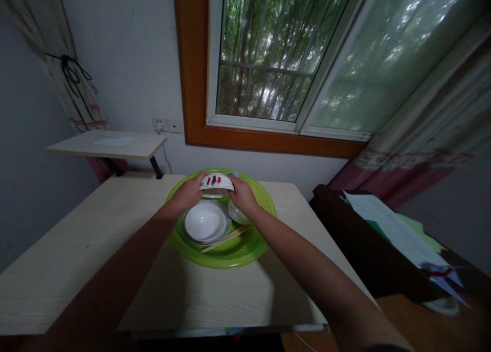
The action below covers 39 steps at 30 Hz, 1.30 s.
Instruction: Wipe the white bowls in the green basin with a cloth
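Observation:
A white bowl with red and dark print (216,181) is tipped on its side over the far part of a round green tray (226,262). My left hand (190,192) grips its left rim, and my right hand (243,195) grips the right side. Nearer to me, a white bowl (204,221) rests on a plate (227,225) in the tray. Another white bowl (238,214) sits to the right, partly covered by my right hand and forearm. A pair of wooden chopsticks (226,239) lies slantwise in front of these dishes.
The tray stands on a pale wooden table (222,301). A small raised shelf (111,145) with a paper on it is at the back left. Beyond the table are a window (276,60) and wall sockets (167,125). Papers (387,229) lie on dark furniture at the right.

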{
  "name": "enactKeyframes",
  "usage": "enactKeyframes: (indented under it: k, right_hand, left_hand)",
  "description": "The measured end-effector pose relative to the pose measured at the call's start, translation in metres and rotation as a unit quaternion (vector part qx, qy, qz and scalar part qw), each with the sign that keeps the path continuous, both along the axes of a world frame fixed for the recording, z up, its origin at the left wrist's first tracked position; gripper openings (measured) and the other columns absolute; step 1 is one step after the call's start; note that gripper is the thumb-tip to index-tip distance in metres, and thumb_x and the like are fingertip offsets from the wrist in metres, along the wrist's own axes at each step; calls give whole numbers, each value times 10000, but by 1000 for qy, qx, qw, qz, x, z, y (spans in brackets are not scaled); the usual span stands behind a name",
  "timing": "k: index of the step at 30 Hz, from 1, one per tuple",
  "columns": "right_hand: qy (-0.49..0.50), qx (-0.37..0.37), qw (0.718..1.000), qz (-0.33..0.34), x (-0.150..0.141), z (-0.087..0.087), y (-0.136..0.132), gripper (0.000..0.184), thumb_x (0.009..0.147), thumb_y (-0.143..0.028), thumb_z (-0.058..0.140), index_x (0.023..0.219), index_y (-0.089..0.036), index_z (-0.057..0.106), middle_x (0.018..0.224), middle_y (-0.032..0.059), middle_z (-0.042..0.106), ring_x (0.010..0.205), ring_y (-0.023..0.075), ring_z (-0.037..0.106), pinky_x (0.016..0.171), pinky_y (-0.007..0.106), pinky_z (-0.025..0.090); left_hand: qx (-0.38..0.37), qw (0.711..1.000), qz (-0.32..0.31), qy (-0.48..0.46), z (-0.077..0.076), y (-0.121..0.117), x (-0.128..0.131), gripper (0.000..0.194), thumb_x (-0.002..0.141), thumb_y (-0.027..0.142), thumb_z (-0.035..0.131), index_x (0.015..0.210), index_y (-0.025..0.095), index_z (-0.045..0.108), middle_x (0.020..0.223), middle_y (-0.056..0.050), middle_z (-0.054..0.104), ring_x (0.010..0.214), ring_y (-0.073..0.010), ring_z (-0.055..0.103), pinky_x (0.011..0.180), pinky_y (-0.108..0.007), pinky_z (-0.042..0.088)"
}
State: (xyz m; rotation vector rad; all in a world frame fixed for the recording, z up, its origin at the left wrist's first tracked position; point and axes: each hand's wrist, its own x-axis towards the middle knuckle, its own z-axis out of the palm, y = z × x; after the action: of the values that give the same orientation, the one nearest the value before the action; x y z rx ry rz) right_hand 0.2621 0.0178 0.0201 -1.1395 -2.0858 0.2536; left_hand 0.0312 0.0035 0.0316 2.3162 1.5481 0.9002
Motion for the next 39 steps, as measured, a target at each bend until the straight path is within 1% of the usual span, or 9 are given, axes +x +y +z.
enactKeyframes:
  k: [5,9,12,16,19,23,29,34,39]
  right_hand:
    - [-33,15,999,-33,-4,3,-8,585,812,-8,549,1371,-155,642,1362,152,706,1200,287,677,1090,408,516]
    - [19,-6,1000,-20,-2,2,-5,480,870,-25,497,1263,-193,716,1257,107,763,1159,260,702,1065,392,535]
    - [71,-38,996,-46,1,-4,3,402,914,-73,502,1203,-203,750,1187,92,791,1098,259,729,1024,406,559]
    - [120,-84,987,-62,5,-10,12,354,924,-127,549,1193,-211,763,1171,69,802,1066,251,743,992,401,576]
    - [127,-97,985,-59,4,-9,12,357,924,-137,562,1214,-196,761,1176,68,801,1074,245,741,995,390,570]
    - [112,-90,989,-43,1,-6,8,392,900,-98,574,1243,-171,750,1201,87,793,1087,245,736,1015,380,556]
    - [36,-29,999,-14,2,-3,4,425,869,-43,554,1223,-185,742,1216,95,779,1119,255,716,1043,379,539]
    - [-46,-4,998,-46,0,3,-6,584,841,-32,562,1409,-153,624,1391,145,692,1239,288,661,1113,410,496]
    - [-83,-7,995,-59,-6,6,-14,585,899,-69,547,1479,-144,564,1454,177,640,1243,295,658,1109,403,492]
  left_hand:
    - [12,998,20,59,3,-4,1,610,846,68,556,1449,168,550,1356,-152,704,1198,-272,682,1049,-390,524]
    - [34,999,1,34,5,-4,0,539,907,138,540,1444,176,553,1363,-144,700,1202,-270,682,1063,-392,513]
    - [30,1000,-3,-4,5,-4,-1,474,964,241,533,1435,202,562,1318,-125,722,1178,-258,696,1042,-385,523]
    - [9,999,-30,-15,0,-2,0,560,949,360,598,1477,191,517,1363,-132,699,1218,-274,681,1053,-392,524]
    - [-12,999,-37,-13,-5,2,-1,606,927,299,580,1511,180,470,1384,-135,686,1236,-281,674,1061,-402,525]
    - [-16,998,-37,-51,-6,4,-2,590,914,195,503,1501,171,456,1411,-134,669,1281,-256,649,1106,-396,502]
    - [13,996,-78,-48,-1,1,-1,664,838,66,465,1491,184,466,1478,-116,625,1359,-215,584,1180,-375,444]
    - [2,999,-32,25,0,-1,1,685,846,53,497,1521,160,465,1481,-137,627,1357,-241,593,1170,-397,458]
    - [2,996,3,88,3,-5,2,679,863,53,513,1532,163,471,1497,-139,621,1341,-262,613,1177,-404,450]
